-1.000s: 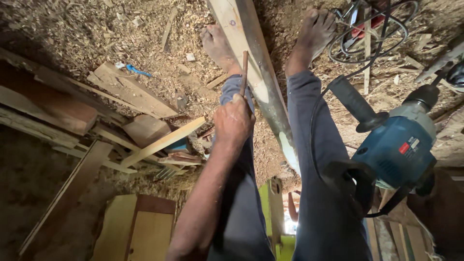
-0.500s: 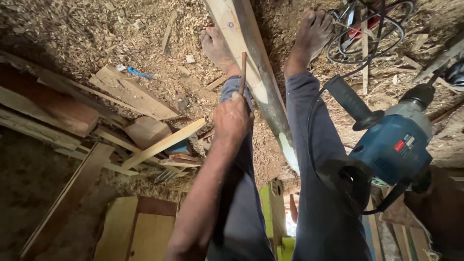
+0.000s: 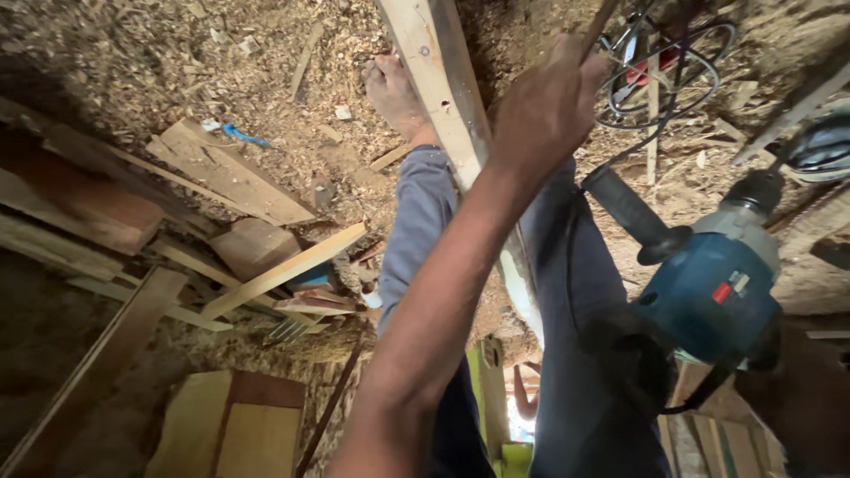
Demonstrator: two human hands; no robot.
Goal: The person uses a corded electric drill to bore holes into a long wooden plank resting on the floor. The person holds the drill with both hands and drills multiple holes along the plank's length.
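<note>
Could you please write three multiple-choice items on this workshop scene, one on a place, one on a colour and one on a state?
1. Where does the long wooden beam lie?
A. Between the person's trouser legs
B. Leaning against a wall
C. On top of the drill

2. What colour is the body of the power drill?
A. Red
B. Yellow
C. Blue

3. How is the left hand?
A. Spread flat on the floor
B. Closed around a thin stick
C. Open and holding nothing

Answers:
1. A, since the beam runs over the sawdust-strewn floor with a grey-blue trouser leg on each side.
2. C, since its housing is blue, with a black side handle.
3. B, since the fingers are curled and the stick juts out above the fist.
</note>
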